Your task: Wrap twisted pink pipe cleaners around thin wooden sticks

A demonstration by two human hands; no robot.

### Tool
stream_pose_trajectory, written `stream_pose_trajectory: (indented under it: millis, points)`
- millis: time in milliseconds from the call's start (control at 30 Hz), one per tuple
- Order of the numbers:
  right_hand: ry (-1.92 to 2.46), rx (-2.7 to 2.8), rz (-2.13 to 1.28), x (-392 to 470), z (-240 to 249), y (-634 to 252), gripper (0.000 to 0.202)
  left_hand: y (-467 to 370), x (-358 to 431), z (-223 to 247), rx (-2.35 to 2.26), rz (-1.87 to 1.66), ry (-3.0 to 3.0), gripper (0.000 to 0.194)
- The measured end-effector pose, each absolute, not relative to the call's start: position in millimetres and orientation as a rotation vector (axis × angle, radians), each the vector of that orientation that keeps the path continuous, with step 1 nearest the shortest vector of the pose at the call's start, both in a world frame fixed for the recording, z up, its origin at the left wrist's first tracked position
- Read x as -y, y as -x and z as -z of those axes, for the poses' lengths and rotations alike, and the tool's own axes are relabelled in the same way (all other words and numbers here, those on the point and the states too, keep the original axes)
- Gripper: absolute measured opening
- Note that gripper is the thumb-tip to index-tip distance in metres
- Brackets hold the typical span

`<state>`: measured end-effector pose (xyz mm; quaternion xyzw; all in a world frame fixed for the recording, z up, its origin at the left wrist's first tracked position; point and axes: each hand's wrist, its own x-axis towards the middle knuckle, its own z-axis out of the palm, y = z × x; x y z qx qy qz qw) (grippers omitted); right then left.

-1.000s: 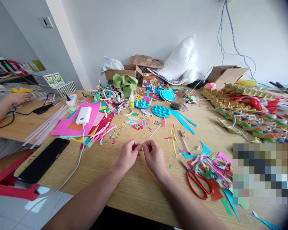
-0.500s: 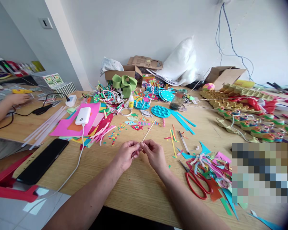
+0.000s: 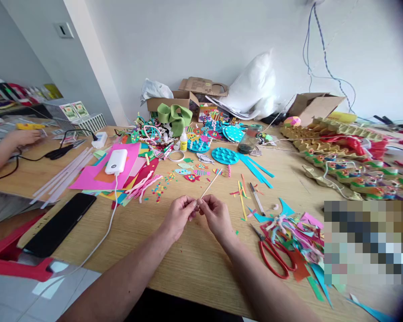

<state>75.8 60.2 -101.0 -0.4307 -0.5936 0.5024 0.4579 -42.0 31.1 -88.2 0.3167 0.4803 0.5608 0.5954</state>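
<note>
A thin pale wooden stick (image 3: pixel 211 184) slants up and away from my fingertips, its far end near the paper fish (image 3: pixel 202 172). My left hand (image 3: pixel 181 214) pinches its near end between thumb and fingers. Right beside it, my right hand (image 3: pixel 215 215) is closed on the same stick, thumb tips almost touching. Whether anything smaller sits between the fingertips is hidden. Beyond the hands lie blue scalloped paper discs (image 3: pixel 225 156), a small glue bottle (image 3: pixel 183 142) and a roll of tape (image 3: pixel 176 155).
Red-handled scissors (image 3: pixel 275 257) and paper scraps (image 3: pixel 298 237) lie at right, near a pen (image 3: pixel 257 199). At left are a phone (image 3: pixel 60 225), a white power bank (image 3: pixel 116 161) with its cable, and coloured paper (image 3: pixel 87 176). Another person's hand (image 3: pixel 27 137) is at far left.
The stick's far end has shifted slightly to the right. Both hands stay in nearly the same place, still pinching it.
</note>
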Motion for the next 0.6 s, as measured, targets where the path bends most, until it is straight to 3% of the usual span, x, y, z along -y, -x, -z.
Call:
stream_pose_trajectory:
  millis: [233, 600]
  points:
    - [0.883, 1.318, -1.444, -64.1, 98.4, -79.4, 0.029, 49.5, -32.9, 82.6, -0.955, -1.258, -0.558, 0.024]
    - [1.010, 1.374, -1.291, -61.2, 98.9, -76.0, 0.030, 47.5, -33.1, 88.6, -1.012, -1.325, -0.614, 0.023]
